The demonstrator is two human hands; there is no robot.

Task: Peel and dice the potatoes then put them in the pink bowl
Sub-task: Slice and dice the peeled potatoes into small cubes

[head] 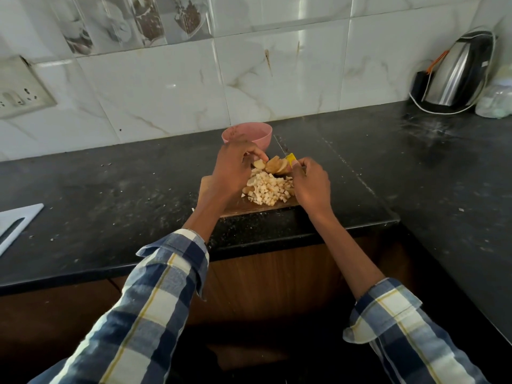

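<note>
1. Left hand fingers curl to pinch a potato slice; right hand grips a knife by its yellow handle.
2. Dicing seems midway: sliced potato remains uncut beside the dice on the board.
3. Next: stack slices, cut strips crosswise.
4. The pink bowl waits behind.
5. Black bench, tiled wall, kettle.
</note>
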